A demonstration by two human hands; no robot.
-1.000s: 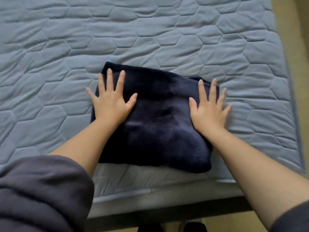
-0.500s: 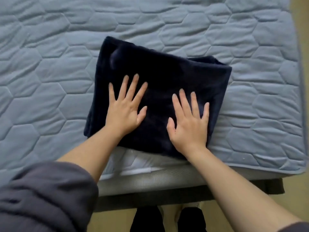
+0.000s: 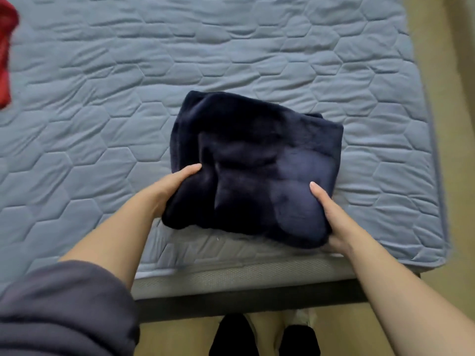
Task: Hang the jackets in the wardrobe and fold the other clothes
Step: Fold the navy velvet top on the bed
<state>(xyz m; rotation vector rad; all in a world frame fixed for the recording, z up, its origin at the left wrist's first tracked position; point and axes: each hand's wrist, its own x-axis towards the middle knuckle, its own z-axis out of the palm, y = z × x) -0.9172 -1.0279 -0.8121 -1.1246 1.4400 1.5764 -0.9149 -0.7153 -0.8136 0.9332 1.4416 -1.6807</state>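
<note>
The navy garment (image 3: 257, 163) is lying folded in a compact bundle at centre frame, near the lower edge of the mattress (image 3: 257, 47). The left hand (image 3: 169, 191) and right hand (image 3: 334, 219) are gripping its sides, thumbs on top. A red garment (image 3: 5, 60) at upper left is seemingly awaiting folding.
</note>
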